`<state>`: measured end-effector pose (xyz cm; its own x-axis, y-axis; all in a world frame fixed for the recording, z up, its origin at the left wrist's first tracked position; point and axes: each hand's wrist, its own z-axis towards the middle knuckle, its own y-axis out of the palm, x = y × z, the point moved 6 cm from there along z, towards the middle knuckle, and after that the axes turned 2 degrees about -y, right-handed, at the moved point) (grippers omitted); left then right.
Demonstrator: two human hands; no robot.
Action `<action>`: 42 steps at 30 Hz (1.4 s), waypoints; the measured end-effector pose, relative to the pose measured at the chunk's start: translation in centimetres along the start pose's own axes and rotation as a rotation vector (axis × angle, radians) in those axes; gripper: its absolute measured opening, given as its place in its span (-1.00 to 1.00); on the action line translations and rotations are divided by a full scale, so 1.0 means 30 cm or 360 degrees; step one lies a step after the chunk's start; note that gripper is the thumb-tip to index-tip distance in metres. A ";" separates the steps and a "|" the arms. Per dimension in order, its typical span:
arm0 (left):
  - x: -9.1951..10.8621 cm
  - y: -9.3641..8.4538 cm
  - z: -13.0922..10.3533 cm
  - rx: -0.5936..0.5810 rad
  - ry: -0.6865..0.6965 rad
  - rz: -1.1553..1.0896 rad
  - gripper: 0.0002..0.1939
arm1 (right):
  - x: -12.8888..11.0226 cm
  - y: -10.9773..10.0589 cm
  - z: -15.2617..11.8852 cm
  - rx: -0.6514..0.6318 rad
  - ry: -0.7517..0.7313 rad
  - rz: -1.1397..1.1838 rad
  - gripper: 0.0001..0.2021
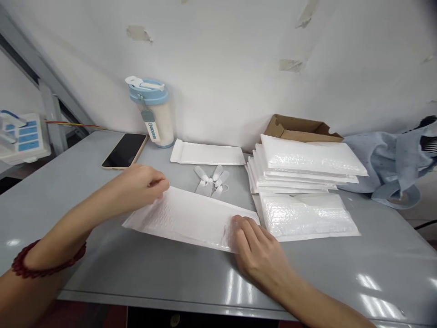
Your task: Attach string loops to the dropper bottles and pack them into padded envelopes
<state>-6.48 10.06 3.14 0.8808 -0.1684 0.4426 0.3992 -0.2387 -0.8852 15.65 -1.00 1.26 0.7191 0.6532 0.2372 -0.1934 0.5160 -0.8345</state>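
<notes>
A white bubble mailer (198, 218) lies slantwise in front of me, its left part tilted up from the table. My left hand (145, 184) pinches its upper left edge with curled fingers. At the mailer's right end, my right hand (256, 246) grips it, fingers on top and the thumb hidden. Just behind the mailer sits a small cluster of translucent plastic pieces (211, 181). To the right, several filled bubble mailers are piled in a stack (307, 157), with another mailer (309, 214) lying in front of it.
A flat white mailer (210, 154) lies near the wall. Beside it stand a blue-lidded cup (155, 114) and a phone (125, 151) lying flat. An open cardboard box (303, 127) is behind the stack; light blue cloth (378, 159) covers the right rear of the grey table (164, 269).
</notes>
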 end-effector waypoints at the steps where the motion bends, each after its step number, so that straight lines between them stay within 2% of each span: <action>1: -0.027 0.012 0.004 -0.0140 -0.0147 -0.0050 -0.68 | -0.006 0.003 0.000 -0.0019 0.0006 -0.0026 -0.71; 3: -0.061 0.052 -0.002 -0.0452 -0.0355 -0.0218 -0.72 | -0.017 0.009 -0.003 -0.0068 0.0015 -0.0045 -0.71; 6: -0.063 0.097 -0.011 -0.0720 -0.0393 -0.0420 -0.77 | -0.041 0.018 -0.011 -0.0202 -0.0031 0.0045 -0.79; 9: -0.054 0.114 -0.009 -0.0798 -0.0333 -0.0490 -0.75 | -0.068 0.029 -0.021 -0.0435 -0.0053 0.0318 -0.84; 13: -0.031 0.122 -0.002 -0.0816 -0.0221 -0.0606 -0.75 | -0.078 0.021 -0.026 -0.0547 0.0073 0.0671 -0.60; 16: 0.005 0.151 -0.016 -0.0977 -0.0147 -0.0713 -0.75 | -0.069 0.022 -0.028 -0.0591 0.0170 0.0794 -0.51; 19: 0.045 0.177 -0.035 -0.1149 -0.0073 -0.0754 -0.78 | -0.063 0.039 -0.033 -0.0733 0.0237 0.0891 -0.46; 21: 0.054 0.176 -0.035 -0.1158 -0.0071 -0.0756 -0.83 | -0.063 0.049 -0.036 -0.0815 0.0256 0.0931 -0.41; 23: 0.047 0.157 -0.022 -0.1069 -0.0096 -0.0762 -0.89 | -0.066 0.052 -0.036 -0.0849 0.0260 0.0958 -0.36; 25: 0.033 0.136 -0.009 -0.0986 -0.0119 -0.0775 -0.92 | -0.069 0.049 -0.034 -0.0840 0.0253 0.0990 -0.30; 28: 0.028 0.134 -0.007 -0.1002 -0.0138 -0.0804 -0.93 | -0.073 0.042 -0.034 -0.0794 0.0234 0.1015 -0.24; 33: 0.088 0.212 -0.036 -0.1128 -0.0151 -0.1059 -0.92 | -0.072 0.050 -0.042 -0.0743 0.0262 0.0954 -0.28; 36: 0.133 0.261 -0.045 -0.1130 -0.0123 -0.1228 -0.87 | -0.062 0.061 -0.039 -0.0686 0.0320 0.0937 -0.31; 42: 0.167 0.287 -0.053 -0.1101 -0.0017 -0.1321 -0.77 | -0.030 0.070 -0.025 -0.0544 0.0452 0.0933 -0.36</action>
<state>0.97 5.65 -2.03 0.4050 0.3027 0.8628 0.6452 -0.7633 -0.0351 15.09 -0.92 -1.07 0.7157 0.5760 -0.3950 -0.4139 -0.1058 -0.9042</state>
